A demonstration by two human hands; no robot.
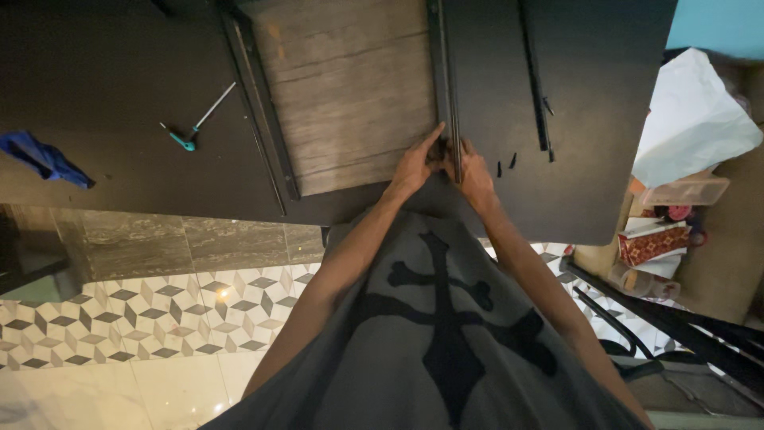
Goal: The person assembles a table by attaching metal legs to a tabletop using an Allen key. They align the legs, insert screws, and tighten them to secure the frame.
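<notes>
Hands meet at the near end of a long dark metal rail (444, 72) that runs up the middle of a dark panel (589, 119). The left hand (414, 166) sits on the left side of the rail, fingers curled in toward it, the thumb stretched up along its edge; the fingertips press against the rail's end, though how tightly they grip cannot be told. The right hand (476, 173) is on the other side, fingers bent and closed around the same end, touching the left hand. Whatever small part may sit between the fingers is hidden.

Left of the rail lies a pale wooden board (350, 95) set into the dark panel. A second thin dark rail (535, 80) lies to the right, well apart from the hands, with a few small dark screws (506, 164) just beside its lower end. Far to the left a screwdriver with a teal handle (195, 127) rests on the dark surface, and a blue cloth (44, 158) lies near the left edge. A white bag (692, 115) sits to the right, beyond the panel. Below, patterned floor tiles (143, 310) show.
</notes>
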